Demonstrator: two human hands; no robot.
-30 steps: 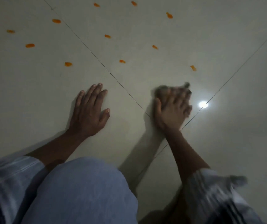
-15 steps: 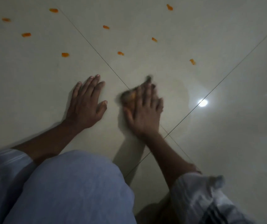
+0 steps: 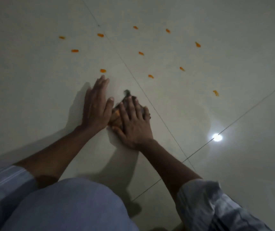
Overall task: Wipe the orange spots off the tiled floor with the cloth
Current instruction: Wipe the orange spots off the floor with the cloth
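My right hand [image 3: 133,121] presses flat on a dark cloth [image 3: 127,95] with orange stains, pinning it to the pale tiled floor [image 3: 33,90]. Most of the cloth is hidden under the palm; a dark corner pokes out past the fingertips. My left hand [image 3: 96,105] lies flat on the floor, fingers spread, its thumb touching the cloth's left edge. Several orange spots dot the tiles beyond both hands; the nearest orange spot [image 3: 103,70] sits just past my left fingertips, and another orange spot [image 3: 150,76] lies to the right across the grout line.
Dark grout lines [image 3: 150,104] cross just right of my right hand. A bright lamp reflection [image 3: 217,137] shines on the floor at right. My knee in light blue cloth [image 3: 70,205] fills the lower left, a striped sleeve [image 3: 213,205] the lower right.
My right hand has slid the cloth leftward across the grout line until it meets my left hand. The view has tilted up, showing more orange spots.
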